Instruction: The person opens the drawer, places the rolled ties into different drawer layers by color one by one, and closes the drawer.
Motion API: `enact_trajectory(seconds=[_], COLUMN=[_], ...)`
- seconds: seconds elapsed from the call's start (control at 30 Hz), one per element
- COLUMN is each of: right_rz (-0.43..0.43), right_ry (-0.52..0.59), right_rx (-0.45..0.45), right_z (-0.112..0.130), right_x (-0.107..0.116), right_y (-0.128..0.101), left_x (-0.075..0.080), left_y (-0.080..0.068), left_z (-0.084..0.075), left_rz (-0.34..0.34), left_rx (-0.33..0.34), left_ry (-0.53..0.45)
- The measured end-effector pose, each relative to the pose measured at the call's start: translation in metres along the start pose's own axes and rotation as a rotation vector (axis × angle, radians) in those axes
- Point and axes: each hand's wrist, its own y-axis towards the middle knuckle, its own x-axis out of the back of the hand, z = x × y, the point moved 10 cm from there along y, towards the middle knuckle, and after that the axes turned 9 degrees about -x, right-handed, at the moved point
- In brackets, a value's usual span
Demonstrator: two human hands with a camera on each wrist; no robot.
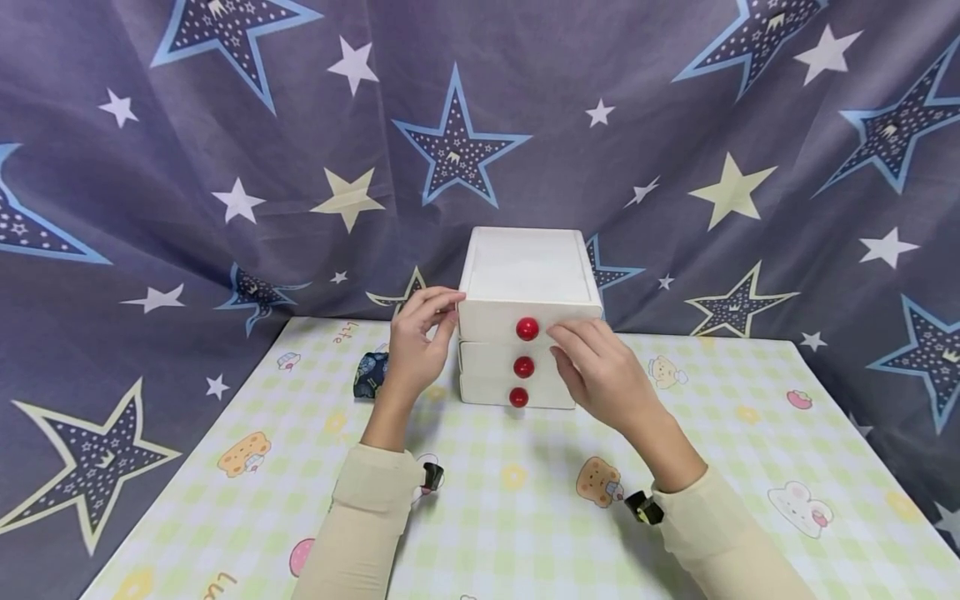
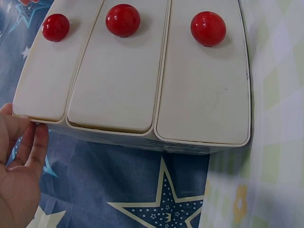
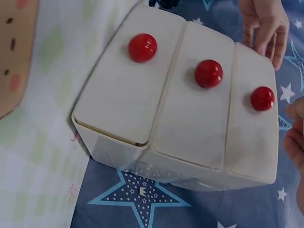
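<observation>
A white three-drawer box (image 1: 517, 321) stands on the table, each drawer front bearing a round red knob. The drawers look pushed in. My left hand (image 1: 420, 333) touches the box at its upper left corner; in the left wrist view its thumb and fairly straight fingers (image 2: 37, 147) lie along the edge of the top drawer. Just right of the top red knob (image 1: 527, 329) is my right hand (image 1: 603, 371), its fingers loosely bent. In the right wrist view those fingers (image 3: 295, 142) are apart from the knob and hold nothing.
A dark blue patterned bundle (image 1: 370, 375) lies on the table left of the box, partly behind the left hand. A checked cloth with cartoon prints covers the table (image 1: 517, 517). Behind it hangs a grey-blue star curtain (image 1: 540, 167), close to the box's back.
</observation>
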Motion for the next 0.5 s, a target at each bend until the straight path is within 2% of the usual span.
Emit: enact_trajectory(seconds=[0.27,0.5], right_rz=[-0.082,-0.135], right_ry=[0.001,0.024], right_rx=[-0.098,-0.198], right_z=[-0.019,-0.042], right_x=[0.022,0.033], right_y=[0.008,0.008], left_x=[0.001,0.001], left_y=[0.01,0.01], left_z=[-0.029,-0.03], left_rz=[0.004,0.008], left_rx=[0.005,0.008], left_ry=[-0.008,-0.007])
